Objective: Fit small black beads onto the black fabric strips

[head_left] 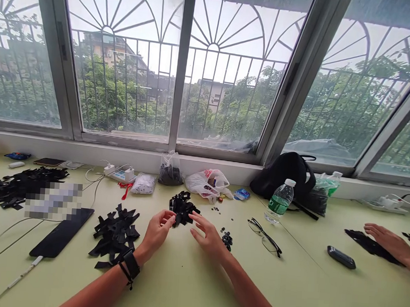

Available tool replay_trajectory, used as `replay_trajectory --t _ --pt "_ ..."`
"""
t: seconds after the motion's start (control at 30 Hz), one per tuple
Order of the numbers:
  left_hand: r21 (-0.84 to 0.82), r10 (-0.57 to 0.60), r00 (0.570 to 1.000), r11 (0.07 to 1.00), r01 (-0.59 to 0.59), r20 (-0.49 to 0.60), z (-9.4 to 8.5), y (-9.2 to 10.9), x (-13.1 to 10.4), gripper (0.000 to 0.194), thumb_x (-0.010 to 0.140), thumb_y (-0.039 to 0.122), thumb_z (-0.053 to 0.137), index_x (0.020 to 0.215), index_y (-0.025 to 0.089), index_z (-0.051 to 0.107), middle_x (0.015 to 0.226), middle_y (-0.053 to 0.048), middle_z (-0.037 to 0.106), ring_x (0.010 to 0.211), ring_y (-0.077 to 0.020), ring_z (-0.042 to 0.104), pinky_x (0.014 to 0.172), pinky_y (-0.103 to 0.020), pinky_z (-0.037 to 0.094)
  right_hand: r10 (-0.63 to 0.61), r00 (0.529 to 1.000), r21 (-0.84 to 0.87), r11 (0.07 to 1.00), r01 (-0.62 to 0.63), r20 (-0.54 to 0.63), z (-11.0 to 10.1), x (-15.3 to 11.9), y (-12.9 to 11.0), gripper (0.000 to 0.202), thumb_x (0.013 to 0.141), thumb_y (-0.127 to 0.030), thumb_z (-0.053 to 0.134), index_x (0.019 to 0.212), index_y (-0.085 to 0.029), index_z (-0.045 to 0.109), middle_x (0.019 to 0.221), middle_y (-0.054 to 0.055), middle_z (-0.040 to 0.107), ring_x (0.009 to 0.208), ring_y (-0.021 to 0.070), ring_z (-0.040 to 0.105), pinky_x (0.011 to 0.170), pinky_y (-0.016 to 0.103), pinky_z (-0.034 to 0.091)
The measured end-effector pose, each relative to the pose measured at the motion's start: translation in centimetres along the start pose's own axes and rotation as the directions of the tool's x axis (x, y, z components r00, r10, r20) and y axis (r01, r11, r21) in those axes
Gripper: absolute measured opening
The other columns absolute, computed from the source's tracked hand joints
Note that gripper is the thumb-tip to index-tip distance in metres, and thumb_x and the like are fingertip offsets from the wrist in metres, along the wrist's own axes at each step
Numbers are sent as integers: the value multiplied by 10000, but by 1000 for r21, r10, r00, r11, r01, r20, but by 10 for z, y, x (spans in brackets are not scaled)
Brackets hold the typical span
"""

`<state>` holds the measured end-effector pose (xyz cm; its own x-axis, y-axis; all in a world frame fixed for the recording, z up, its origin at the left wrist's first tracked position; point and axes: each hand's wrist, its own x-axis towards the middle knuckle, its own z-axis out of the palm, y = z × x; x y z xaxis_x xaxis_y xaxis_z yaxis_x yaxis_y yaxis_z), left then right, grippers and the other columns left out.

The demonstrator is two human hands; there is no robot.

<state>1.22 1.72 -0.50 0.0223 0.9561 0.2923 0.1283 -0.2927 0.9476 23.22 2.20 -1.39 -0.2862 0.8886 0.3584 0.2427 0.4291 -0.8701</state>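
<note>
My left hand (158,232), with a dark band on its wrist, is at the near left side of a small pile of black strips (183,207). Its fingers are curled together at the pile's edge; what they hold, if anything, is too small to name. My right hand (206,235) has its fingers apart beside the same pile, with nothing seen in it. A larger heap of black strips (117,234) lies left of my left wrist. Small dark round pieces (226,239) are clustered just right of my right hand.
Eyeglasses (265,237), a water bottle (280,202) and a black bag (284,175) are on the right. A phone (62,232) with a cable lies left. Another person's hand (385,236) touches black strips at far right. Plastic bags (208,182) line the back.
</note>
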Motion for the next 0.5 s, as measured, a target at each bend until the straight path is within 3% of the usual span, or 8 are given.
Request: replay_trajectory --t 0.07,0.23,0.37,0.5 --pt "69 48 998 996 -50 37 1 2 -3 259 854 416 638 945 185 713 883 -68 734 743 -201 653 648 -293 482 -36 999 -114 993 33 -26 -2 -1 3 413 879 -408 643 1264 -259 655 1377 93 573 1281 292 516 1039 472 472" --pt "310 207 967 919 -245 149 1 10 -13 146 893 228 552 893 230 698 904 -46 705 794 -209 626 675 -295 458 -114 990 -312 946 84 -79 -5 -1 -6 257 930 -428 575 1031 -229 702 1011 86 689 925 257 619 781 384 513" --pt "651 240 955 700 -294 174 -16 15 -8 340 824 1 451 922 234 678 965 -56 675 927 -237 605 793 -328 431 -144 989 -349 927 139 12 -6 -3 -16 354 1005 -452 458 851 -214 671 772 46 633 708 196 544 658 319 421" --pt "896 138 984 414 -163 115 -43 16 3 431 710 -85 440 932 208 664 1007 -90 656 957 -262 571 804 -355 397 -114 989 -330 934 138 92 -8 -4 -14 312 880 -511 661 807 -208 646 743 19 596 693 182 525 640 287 382"
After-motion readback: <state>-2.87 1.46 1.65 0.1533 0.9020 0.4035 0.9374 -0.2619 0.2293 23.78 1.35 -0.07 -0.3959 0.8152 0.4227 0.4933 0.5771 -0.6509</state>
